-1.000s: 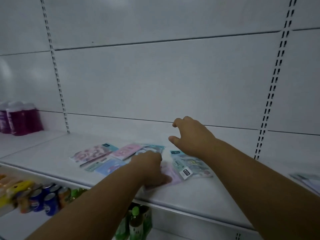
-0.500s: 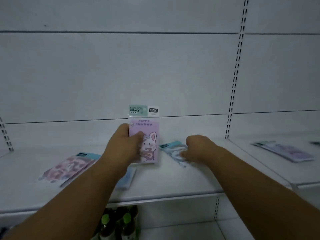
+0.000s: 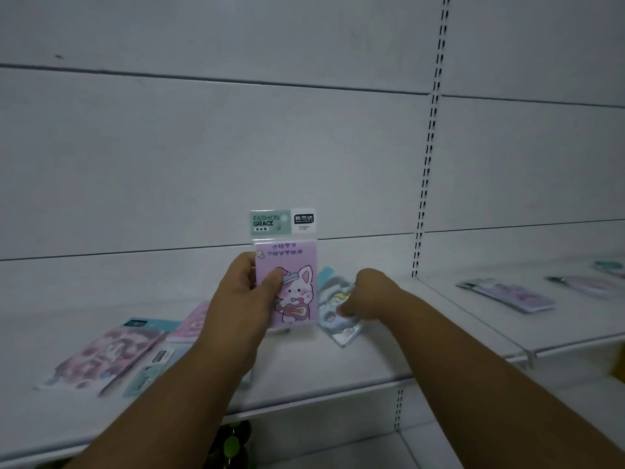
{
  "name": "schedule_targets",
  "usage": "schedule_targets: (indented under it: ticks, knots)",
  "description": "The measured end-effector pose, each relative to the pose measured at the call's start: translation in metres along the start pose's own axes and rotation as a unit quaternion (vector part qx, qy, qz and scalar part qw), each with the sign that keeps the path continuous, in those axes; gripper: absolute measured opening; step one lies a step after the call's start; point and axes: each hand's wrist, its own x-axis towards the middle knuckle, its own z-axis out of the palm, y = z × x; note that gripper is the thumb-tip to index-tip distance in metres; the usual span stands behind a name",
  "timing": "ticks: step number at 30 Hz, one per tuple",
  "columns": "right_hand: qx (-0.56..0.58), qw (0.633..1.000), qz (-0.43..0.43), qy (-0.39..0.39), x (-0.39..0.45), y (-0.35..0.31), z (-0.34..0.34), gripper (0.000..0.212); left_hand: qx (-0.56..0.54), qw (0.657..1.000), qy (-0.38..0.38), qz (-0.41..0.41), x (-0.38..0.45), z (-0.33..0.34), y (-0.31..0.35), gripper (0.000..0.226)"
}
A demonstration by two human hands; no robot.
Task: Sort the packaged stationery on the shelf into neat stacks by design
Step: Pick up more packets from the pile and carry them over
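Observation:
My left hand [image 3: 245, 292] holds a purple bunny packet [image 3: 292, 265] upright above the white shelf [image 3: 338, 374], thumb on its front. Beside it, my right hand [image 3: 367, 294] pinches a blue-and-white packet [image 3: 333, 321] that is tilted up off the shelf. To the left lie a pink-and-brown patterned packet [image 3: 101, 355], a pink packet [image 3: 191, 324] and a pale blue packet [image 3: 148, 375], partly hidden by my left forearm.
On the neighbouring shelf section to the right lie a purple packet [image 3: 507, 294] and more packets [image 3: 581, 282] behind it. A slotted upright [image 3: 427, 157] divides the white back panels. Green-capped bottles [image 3: 233, 441] stand on the shelf below.
My left hand lifted the purple bunny packet from the shelf and holds it upright. My right hand came down and closed on the blue-and-white packet. The view swung right.

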Motion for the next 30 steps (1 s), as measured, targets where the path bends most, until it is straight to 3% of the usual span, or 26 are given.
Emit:
schedule_targets:
  ticks: [3, 8, 13, 23, 30]
  knots:
    - [0.196, 0.979, -0.003, 0.049, -0.006, 0.017, -0.007, 0.017, -0.042, 0.999, -0.006, -0.026, 0.002, 0.013, -0.003, 0.013]
    - [0.403, 0.902, -0.005, 0.157, -0.025, 0.061, -0.044, 0.006, -0.098, 0.992, -0.04, -0.07, 0.0, 0.053, -0.006, 0.014]
    - [0.462, 0.862, -0.024, 0.207, -0.04, 0.132, -0.089, 0.002, -0.07, 0.994, -0.059, -0.066, 0.002, 0.115, -0.004, 0.015]
    - [0.513, 0.836, -0.038, 0.188, -0.046, 0.292, -0.185, 0.01, -0.012, 0.986, -0.126, -0.113, -0.003, 0.32, -0.015, 0.008]
    - [0.559, 0.816, -0.028, 0.148, -0.021, 0.369, -0.222, 0.015, 0.063, 0.979, -0.098, -0.167, 0.017, 0.425, -0.043, 0.02]
